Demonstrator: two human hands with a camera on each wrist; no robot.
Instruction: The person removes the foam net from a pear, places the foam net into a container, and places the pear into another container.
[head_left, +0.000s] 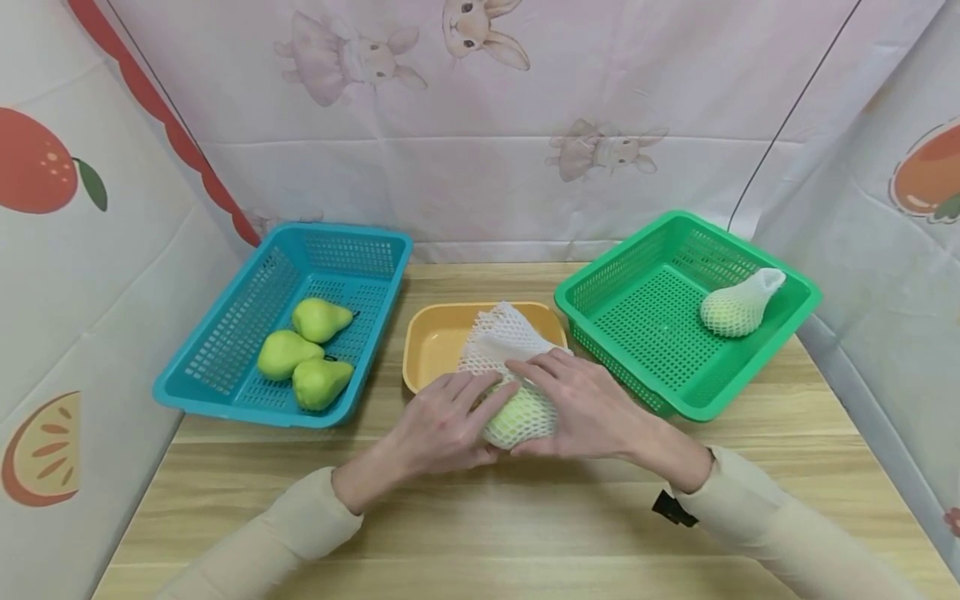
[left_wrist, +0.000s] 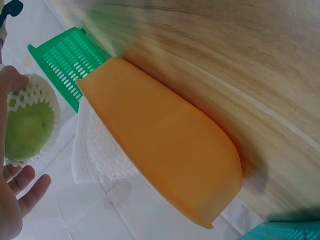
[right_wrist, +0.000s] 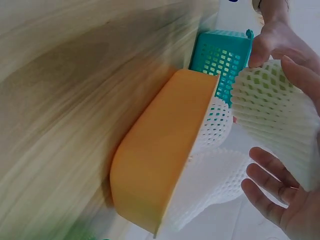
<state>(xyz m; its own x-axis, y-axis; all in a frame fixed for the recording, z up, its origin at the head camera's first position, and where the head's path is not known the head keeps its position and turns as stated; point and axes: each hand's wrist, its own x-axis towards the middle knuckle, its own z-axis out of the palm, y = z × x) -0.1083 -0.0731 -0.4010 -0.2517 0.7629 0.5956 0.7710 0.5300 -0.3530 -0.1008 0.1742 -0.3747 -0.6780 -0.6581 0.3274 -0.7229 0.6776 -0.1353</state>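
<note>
Left grip and right grip hold a netted pear near a tray.

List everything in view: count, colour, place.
Table: 1, wood-toned, foreground
Blue basket: 1, blue, table's left
Bare pears: 3, green, in blue basket
Orange tray: 1, orange, mid-table
Foam nets: count unclear, white, at orange tray
Green basket: 1, green, table's right
Netted pear: 1, green in white net, in green basket
Held pear: 1, green in white net, by orange tray
Cloth walls: 3, pale, printed, around table
Sleeves: 2, cream, forearms
Black item: 1, black, by right sleeve
Left hand: 1, bare, on held pear
Right hand: 1, bare, on held pear
</note>
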